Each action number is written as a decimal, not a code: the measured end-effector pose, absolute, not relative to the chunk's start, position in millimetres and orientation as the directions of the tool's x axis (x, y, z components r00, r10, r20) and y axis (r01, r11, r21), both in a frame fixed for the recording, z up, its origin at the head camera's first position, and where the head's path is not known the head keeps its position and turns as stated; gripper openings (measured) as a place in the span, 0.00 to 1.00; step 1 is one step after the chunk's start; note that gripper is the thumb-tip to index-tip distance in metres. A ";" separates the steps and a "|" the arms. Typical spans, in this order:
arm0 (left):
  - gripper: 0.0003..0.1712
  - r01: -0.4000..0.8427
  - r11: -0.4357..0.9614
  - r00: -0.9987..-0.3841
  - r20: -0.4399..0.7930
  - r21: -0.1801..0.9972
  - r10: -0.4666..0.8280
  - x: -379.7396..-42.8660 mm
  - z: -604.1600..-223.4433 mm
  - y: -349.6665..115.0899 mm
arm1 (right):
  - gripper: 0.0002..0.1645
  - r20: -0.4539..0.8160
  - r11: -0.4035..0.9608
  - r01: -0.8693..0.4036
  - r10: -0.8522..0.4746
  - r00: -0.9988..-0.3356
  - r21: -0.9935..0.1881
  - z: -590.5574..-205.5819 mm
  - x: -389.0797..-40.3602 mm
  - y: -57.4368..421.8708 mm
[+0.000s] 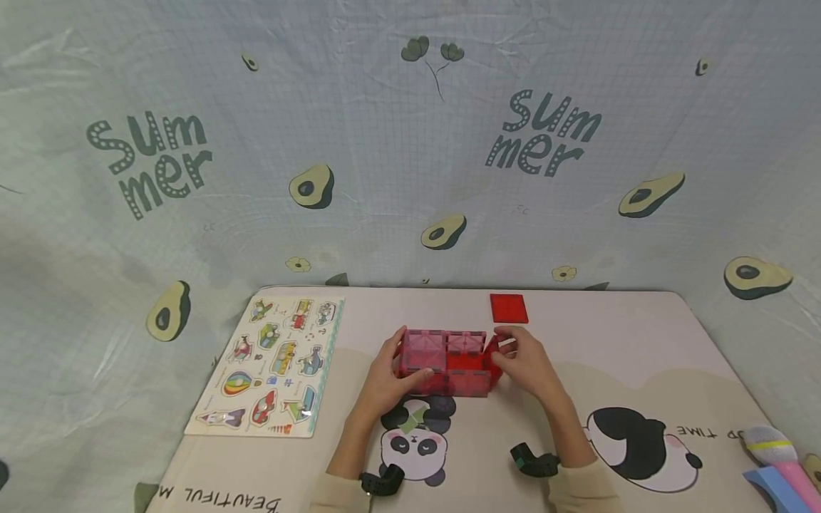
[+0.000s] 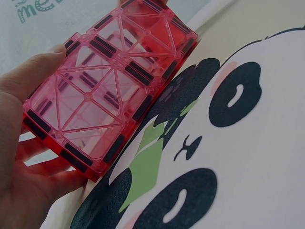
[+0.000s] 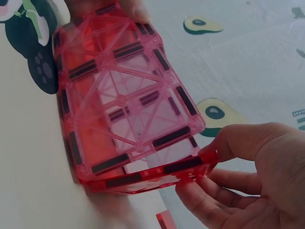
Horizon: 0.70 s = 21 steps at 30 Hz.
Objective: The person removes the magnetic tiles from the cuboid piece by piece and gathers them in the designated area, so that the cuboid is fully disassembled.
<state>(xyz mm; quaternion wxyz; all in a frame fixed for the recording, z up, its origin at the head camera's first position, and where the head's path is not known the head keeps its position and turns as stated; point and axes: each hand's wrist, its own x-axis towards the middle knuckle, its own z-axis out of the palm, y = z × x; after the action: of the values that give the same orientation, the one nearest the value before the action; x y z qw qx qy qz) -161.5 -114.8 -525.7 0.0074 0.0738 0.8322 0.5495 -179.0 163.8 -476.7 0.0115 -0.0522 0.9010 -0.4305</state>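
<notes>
Red tile (image 1: 509, 308), lying flat near the table's far edge, beyond the right hand (image 1: 529, 363); picture puzzle board (image 1: 259, 367), to the left; toy microphone (image 1: 785, 469) with pink handle, beside a blue piece (image 1: 770, 488), near right corner. Pale table (image 1: 641, 328), printed with a panda and a dog; grey-white curtain (image 1: 385, 128) behind, with avocados and "summer" lettering. Translucent pink-red tile box (image 1: 444, 363), on the table just beyond the panda print, between the two hands. Left hand (image 1: 383, 385): curled round the box's left end – thumb over the top, fingers along the side. Right hand: thumb and fingers pinching a second red tile (image 3: 157, 177), set on edge at the box's right end – touching at one corner, angled away to leave a narrow gap
</notes>
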 end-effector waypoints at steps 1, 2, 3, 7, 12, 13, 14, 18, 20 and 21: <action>0.57 0.115 0.385 -0.989 0.068 0.916 0.133 -161.6 -525.8 -114.8 | 0.28 0.013 0.627 -0.072 -0.099 -0.995 -0.776 -476.1 -179.0 165.2; 0.57 0.114 0.385 -0.989 0.067 0.916 0.133 -161.7 -525.9 -114.9 | 0.28 0.004 0.631 -0.064 -0.095 -0.995 -0.773 -475.5 -179.1 166.7; 0.57 0.114 0.384 -0.989 0.067 0.916 0.133 -161.8 -525.9 -114.9 | 0.28 -0.005 0.635 -0.056 -0.093 -0.996 -0.770 -474.7 -179.3 168.2; 0.57 0.116 0.386 -0.989 0.069 0.915 0.132 -161.9 -525.8 -114.8 | 0.26 -0.033 0.653 -0.041 -0.100 -0.994 -0.756 -472.9 -180.7 174.7; 0.57 0.112 0.385 -0.989 0.066 0.916 0.131 -161.1 -524.2 -114.6 | 0.26 -0.041 0.655 -0.055 -0.130 -0.991 -0.753 -471.4 -181.6 180.7; 0.57 0.111 0.384 -0.989 0.065 0.917 0.131 -160.9 -524.0 -114.5 | 0.26 -0.045 0.652 -0.054 -0.134 -0.990 -0.756 -471.3 -181.6 181.5; 0.57 0.110 0.382 -0.989 0.064 0.918 0.131 -160.8 -523.8 -114.5 | 0.26 -0.048 0.650 -0.053 -0.136 -0.990 -0.758 -471.3 -181.6 182.2; 0.57 0.108 0.384 -0.990 0.062 0.917 0.130 -160.8 -523.6 -114.5 | 0.26 -0.065 0.642 -0.040 -0.139 -0.988 -0.766 -471.4 -181.4 184.5; 0.57 0.106 0.387 -0.990 0.060 0.916 0.129 -160.7 -523.6 -114.6 | 0.27 -0.076 0.640 -0.031 -0.138 -0.988 -0.768 -471.8 -181.2 185.6; 0.57 0.105 0.389 -0.990 0.059 0.915 0.129 -160.7 -523.6 -114.6 | 0.27 -0.081 0.641 -0.026 -0.137 -0.987 -0.767 -472.0 -181.1 186.2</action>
<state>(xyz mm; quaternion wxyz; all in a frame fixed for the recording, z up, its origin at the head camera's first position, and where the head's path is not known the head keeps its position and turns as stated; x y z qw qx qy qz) -160.7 -114.6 -523.6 0.0108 0.0702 0.8332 0.5484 -181.1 186.2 -472.0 0.0657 -0.0453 0.9034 -0.4213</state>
